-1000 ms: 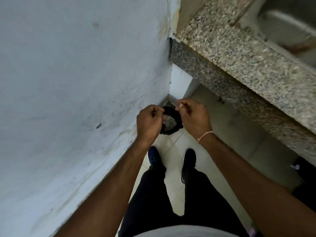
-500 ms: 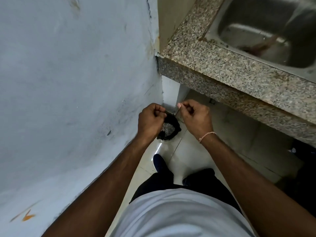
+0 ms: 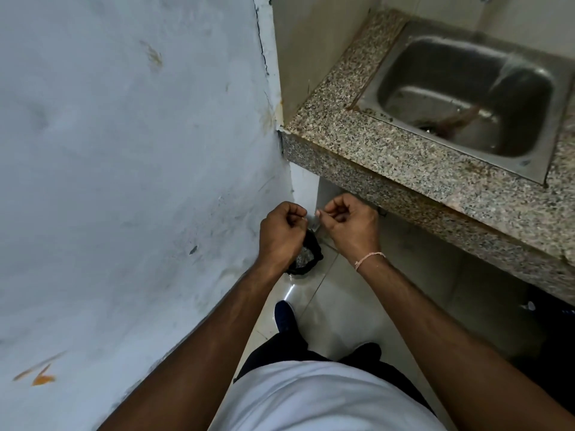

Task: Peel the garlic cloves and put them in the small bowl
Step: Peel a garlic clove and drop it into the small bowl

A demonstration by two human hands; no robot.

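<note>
Kitchen corner beside granite worktop (image 3: 389, 150) with steel sink (image 3: 460, 98): left hand (image 3: 281, 233) and right hand (image 3: 348, 223), fingers curled, pinch something tiny between them, likely garlic clove, above black bin (image 3: 306, 256) on floor; small bowl not visible.

I see a pale tiled floor (image 3: 351, 309) carrying a small black bin (image 3: 306, 259), directly below my two curled hands and against the wall. My shoes (image 3: 284, 315) stand on it nearer me, under the hands.
</note>
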